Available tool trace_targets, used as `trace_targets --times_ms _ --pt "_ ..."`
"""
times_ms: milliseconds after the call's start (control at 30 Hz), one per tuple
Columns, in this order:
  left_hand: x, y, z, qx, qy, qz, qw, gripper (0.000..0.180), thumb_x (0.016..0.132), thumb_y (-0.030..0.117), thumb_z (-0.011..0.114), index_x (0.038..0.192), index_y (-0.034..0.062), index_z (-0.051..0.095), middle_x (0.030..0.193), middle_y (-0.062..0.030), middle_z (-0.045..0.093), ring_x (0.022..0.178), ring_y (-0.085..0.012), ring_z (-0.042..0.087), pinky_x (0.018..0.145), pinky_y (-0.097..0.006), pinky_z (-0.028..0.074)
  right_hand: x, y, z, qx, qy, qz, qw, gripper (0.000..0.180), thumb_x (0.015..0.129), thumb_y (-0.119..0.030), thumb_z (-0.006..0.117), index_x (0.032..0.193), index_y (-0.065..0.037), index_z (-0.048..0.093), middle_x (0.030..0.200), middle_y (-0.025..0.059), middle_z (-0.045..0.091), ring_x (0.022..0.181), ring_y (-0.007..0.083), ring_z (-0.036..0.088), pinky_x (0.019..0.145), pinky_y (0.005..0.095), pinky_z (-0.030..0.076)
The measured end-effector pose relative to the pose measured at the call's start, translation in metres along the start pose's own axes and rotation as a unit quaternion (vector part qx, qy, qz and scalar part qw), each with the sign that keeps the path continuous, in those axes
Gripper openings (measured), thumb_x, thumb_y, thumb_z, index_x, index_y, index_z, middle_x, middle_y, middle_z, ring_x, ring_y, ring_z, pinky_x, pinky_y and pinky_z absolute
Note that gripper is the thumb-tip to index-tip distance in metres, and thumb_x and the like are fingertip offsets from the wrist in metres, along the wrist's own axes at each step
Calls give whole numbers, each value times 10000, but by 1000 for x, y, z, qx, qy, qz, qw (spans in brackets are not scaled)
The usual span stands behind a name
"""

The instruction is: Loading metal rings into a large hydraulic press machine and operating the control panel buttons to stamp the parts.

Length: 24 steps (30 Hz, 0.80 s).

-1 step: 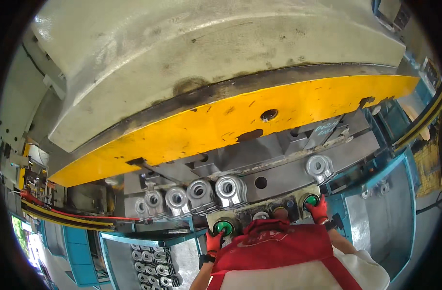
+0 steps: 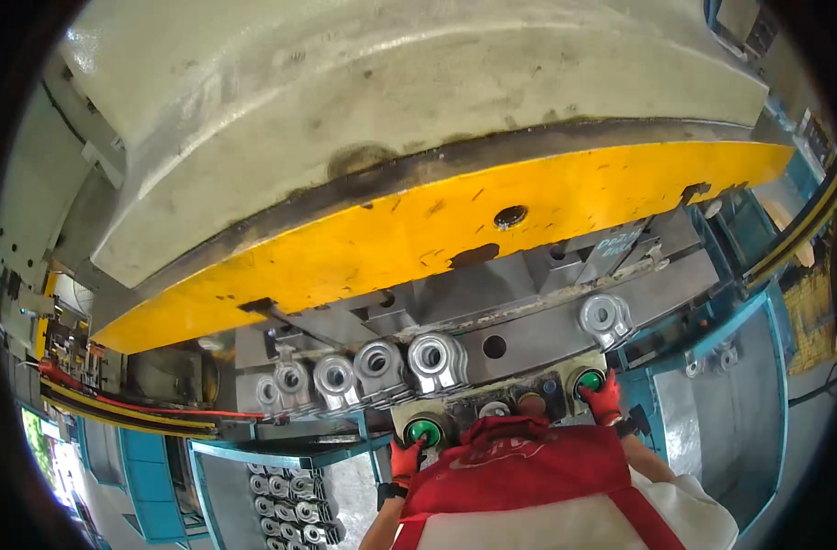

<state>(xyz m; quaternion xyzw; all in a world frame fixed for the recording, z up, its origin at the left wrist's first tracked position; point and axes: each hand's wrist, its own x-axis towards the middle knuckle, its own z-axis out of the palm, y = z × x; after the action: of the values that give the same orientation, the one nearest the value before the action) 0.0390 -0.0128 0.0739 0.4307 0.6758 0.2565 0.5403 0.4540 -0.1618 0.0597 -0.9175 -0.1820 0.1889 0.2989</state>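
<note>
My left hand (image 2: 405,461), in a red glove, rests at the near side of the control box. One of its fingers reaches onto the left green push button (image 2: 424,429). At the other end of the box, my right hand (image 2: 605,401), also gloved in red, has fingers stretched over the right green push button (image 2: 590,379). Neither hand grips anything. Stacked grey metal brackets with round holes (image 2: 434,360) line the press bed (image 2: 519,346) just beyond my left hand. Another bracket stack (image 2: 605,317) sits on the bed beyond my right hand.
A large press ram with a yellow front plate (image 2: 418,236) spans the view above the die. To the left below, a blue-edged table (image 2: 345,481) holds rows of several brackets. A blue-framed chute (image 2: 711,431) stands at the right. My red apron (image 2: 519,463) covers part of the control box.
</note>
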Motion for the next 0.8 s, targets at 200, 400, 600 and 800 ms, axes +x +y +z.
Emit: trace_targets --times_ms 200,400,600,800 --pt "24 -14 -26 358 -69 54 930 686 729 441 678 1210 23 424 1036 -186 601 941 -340 591 775 -397 473 1 3 -3 4 -19 -1 1000 1040 570 -409 790 1354 -9 236 1215 268 416 1132 404 415 951 449 355" --pt "-54 247 -10 306 -176 179 918 496 778 374 628 1103 9 547 901 -190 637 864 -323 623 745 -389 473 6 0 -8 -26 -61 8 998 1053 582 -430 781 1362 -10 212 1208 281 425 1121 411 429 935 450 371" --pt "-14 399 70 143 -57 551 820 598 777 254 653 1265 12 406 1054 -216 582 989 -316 577 831 -372 455 5 -5 -12 -36 -81 25 996 1070 581 -449 770 1368 -13 190 1225 285 400 1142 422 400 945 457 358" --pt "110 508 160 365 91 396 838 938 686 521 643 1323 -42 246 1188 -265 497 1096 -373 504 919 -395 416 0 -5 -11 -1 -76 28 997 1078 551 -428 785 1366 -33 201 1220 275 392 1136 428 393 952 466 344"
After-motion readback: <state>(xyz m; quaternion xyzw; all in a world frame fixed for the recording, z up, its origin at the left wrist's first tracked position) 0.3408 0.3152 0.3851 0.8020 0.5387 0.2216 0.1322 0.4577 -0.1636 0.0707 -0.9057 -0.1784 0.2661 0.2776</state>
